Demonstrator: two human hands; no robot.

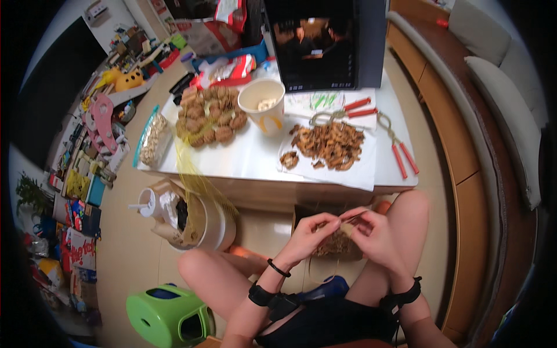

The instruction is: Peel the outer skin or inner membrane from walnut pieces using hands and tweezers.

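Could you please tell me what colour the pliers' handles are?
Red handles, best in the head view.

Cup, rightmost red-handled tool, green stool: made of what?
White cup: probably coated paper; smooth wall, yellow print. Red-handled tool: likely metal, dull greyish sheen, with evenly red grips, perhaps plastic. Green stool: apparently moulded plastic, uniform colour, glossy highlights.

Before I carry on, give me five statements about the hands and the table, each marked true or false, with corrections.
1. The left hand and right hand meet at a small tan piece. True.
2. The white paper cup lies on its side. False: it stands upright on the table.
3. The heap of brown pieces rests on a white sheet. True.
4. The see-through bag is right of the cup. False: it is left of it.
5. The red-handled tools lie on the table. True.
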